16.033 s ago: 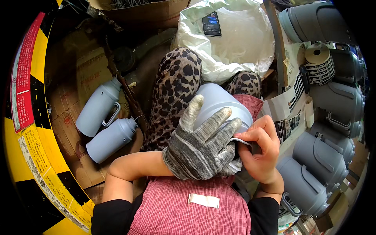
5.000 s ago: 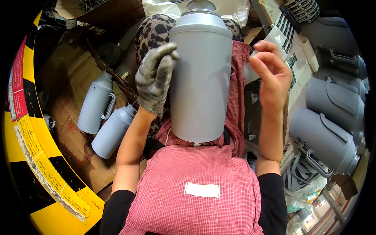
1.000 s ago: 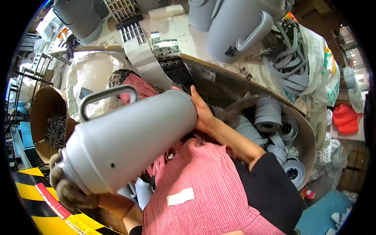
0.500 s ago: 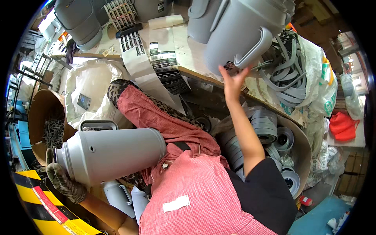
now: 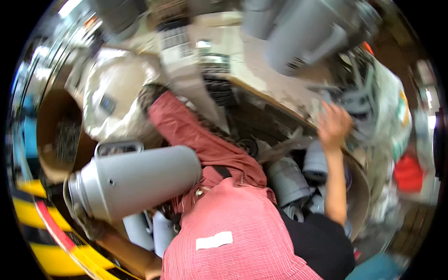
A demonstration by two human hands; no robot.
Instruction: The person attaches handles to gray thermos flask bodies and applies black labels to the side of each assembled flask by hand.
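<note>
Across my lap lies a grey plastic jug body (image 5: 144,182), its loop handle upward and a small hole in its side. My gloved left hand (image 5: 86,224) grips the jug's left end from below; its fingers are partly hidden and blurred. My bare right hand (image 5: 335,125) is off to the right by the table edge, fingers apart and smeared by motion, with nothing seen in it. Closest to it are loose grey plastic straps (image 5: 361,100) heaped by a white bag (image 5: 392,102). Beyond, a grey jug with a handle (image 5: 303,39) stands on the table.
Under the table edge, a round bin (image 5: 361,205) holds grey ring-shaped parts (image 5: 287,179). Label strips (image 5: 217,88) hang off the table (image 5: 256,74). Left are a plastic-lined sack (image 5: 119,88), a drum (image 5: 51,109) of small metal pieces and a yellow-black striped edge (image 5: 60,254).
My right hand has left the jug on the table and moved right and down toward the grey straps. The whole view has shifted and blurred; my left hand still holds the jug body.
</note>
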